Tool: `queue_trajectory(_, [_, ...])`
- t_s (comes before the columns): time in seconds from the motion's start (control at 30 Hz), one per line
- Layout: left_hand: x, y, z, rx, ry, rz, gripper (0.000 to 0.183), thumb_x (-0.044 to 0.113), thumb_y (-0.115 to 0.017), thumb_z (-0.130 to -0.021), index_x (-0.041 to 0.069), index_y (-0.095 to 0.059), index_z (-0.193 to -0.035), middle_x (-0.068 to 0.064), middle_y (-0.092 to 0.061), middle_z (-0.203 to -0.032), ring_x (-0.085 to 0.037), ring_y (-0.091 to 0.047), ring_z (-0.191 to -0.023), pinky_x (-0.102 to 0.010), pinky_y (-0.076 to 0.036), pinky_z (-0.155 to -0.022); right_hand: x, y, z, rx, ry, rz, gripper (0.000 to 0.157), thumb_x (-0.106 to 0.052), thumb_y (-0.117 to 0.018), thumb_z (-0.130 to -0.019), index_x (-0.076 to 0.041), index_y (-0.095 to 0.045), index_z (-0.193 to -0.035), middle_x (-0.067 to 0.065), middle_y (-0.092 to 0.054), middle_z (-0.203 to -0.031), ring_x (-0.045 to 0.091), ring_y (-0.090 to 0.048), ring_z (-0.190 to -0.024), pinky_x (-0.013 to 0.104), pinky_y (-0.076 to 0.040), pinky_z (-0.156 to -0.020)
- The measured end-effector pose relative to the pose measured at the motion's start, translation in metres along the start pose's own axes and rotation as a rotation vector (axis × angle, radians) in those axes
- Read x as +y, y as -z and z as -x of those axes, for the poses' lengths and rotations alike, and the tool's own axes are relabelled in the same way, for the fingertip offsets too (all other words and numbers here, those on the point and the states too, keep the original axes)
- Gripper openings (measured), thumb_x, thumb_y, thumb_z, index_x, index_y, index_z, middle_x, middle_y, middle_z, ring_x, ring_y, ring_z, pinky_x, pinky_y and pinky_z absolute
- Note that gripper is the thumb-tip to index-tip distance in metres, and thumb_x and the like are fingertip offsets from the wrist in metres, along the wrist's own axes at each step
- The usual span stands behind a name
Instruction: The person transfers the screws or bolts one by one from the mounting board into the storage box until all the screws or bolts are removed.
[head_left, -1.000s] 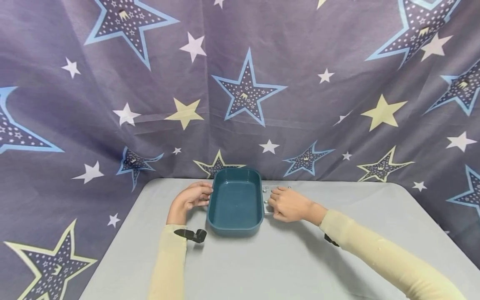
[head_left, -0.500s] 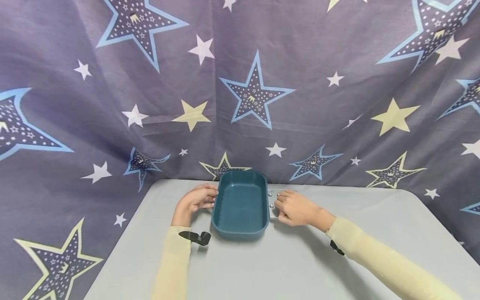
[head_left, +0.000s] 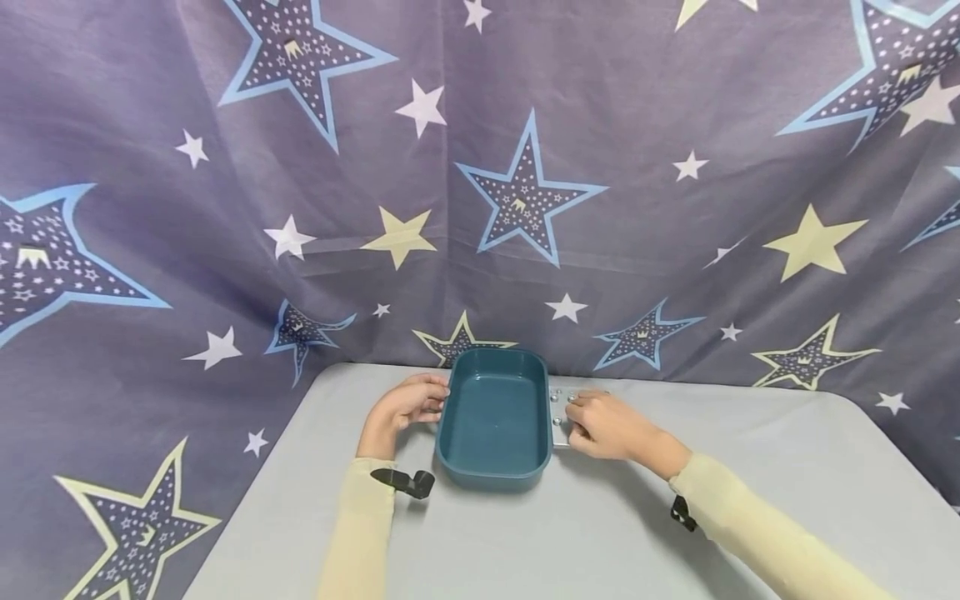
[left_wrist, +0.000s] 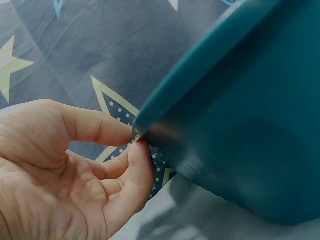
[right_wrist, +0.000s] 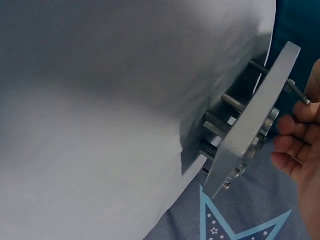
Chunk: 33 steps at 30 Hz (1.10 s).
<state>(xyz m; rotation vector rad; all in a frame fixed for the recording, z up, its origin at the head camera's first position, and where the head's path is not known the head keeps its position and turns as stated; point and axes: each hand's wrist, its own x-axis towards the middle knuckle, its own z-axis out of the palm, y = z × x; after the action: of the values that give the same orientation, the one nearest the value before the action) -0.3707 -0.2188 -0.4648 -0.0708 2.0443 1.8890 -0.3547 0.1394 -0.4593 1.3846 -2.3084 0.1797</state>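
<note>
A deep teal plastic tray [head_left: 495, 425] stands on the table, its inside bare. At its left side my left hand [head_left: 411, 407] pinches the rim between thumb and index fingertip, as the left wrist view shows; the other fingers curl below. Against the tray's right side sits a silver metal plate [right_wrist: 260, 107] with several bolts through it, their threaded ends [right_wrist: 216, 122] showing under it. My right hand [head_left: 611, 427] is over the plate, covering much of it in the head view. Its curled fingers hold the end of a screw [right_wrist: 298, 92] that sticks up from the plate.
The table [head_left: 600, 533] has a pale grey cover. A purple curtain [head_left: 360, 275] printed with stars hangs right behind its back edge. Dark wrist cameras [head_left: 405, 482] are strapped over both cream sleeves [head_left: 360, 525].
The head view has turned, so everything appears farther right and slightly lower. My right fingers sit a little farther from the tray, showing more bolts. The left hand keeps its place at the rim.
</note>
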Motion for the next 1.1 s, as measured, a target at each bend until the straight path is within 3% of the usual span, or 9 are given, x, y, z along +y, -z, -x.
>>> queue_trajectory(0.43, [-0.0012, 0.0013, -0.0007, -0.001, -0.003, -0.047, 0.040, 0.005, -0.053, -0.098, -0.008, -0.045, -0.134, 0.001, -0.058, -0.086, -0.007, -0.058, -0.076, -0.023, -0.055, -0.069, -0.0003, -0.0034, 0.0070, 0.050, -0.021, 0.000, 0.022, -0.012, -0.060, -0.075, -0.020, -0.041, -0.066, -0.010, -0.037, -0.064, 0.007, -0.036, -0.063, 0.032, -0.047, -0.067])
queue_trajectory(0.77, [-0.0003, 0.0019, -0.0050, 0.002, 0.004, -0.047, 0.038, 0.005, -0.053, -0.097, -0.007, -0.046, -0.132, 0.000, -0.058, -0.085, -0.008, -0.058, -0.073, -0.023, -0.055, -0.068, 0.0039, 0.0002, 0.0053, 0.079, -0.015, -0.019, 0.019, -0.011, -0.058, -0.074, -0.018, -0.042, -0.066, -0.009, -0.036, -0.064, 0.008, -0.035, -0.062, 0.028, -0.042, -0.062])
queue_trajectory(1.1, [-0.0008, 0.0017, -0.0042, 0.006, 0.010, -0.047, 0.037, 0.004, -0.053, -0.097, -0.008, -0.046, -0.132, 0.000, -0.057, -0.084, -0.008, -0.058, -0.073, -0.023, -0.055, -0.067, 0.0038, 0.0050, 0.0015, 0.034, -0.056, -0.034, 0.020, -0.013, -0.059, -0.076, -0.019, -0.043, -0.067, -0.010, -0.038, -0.064, 0.006, -0.036, -0.062, 0.026, -0.041, -0.062])
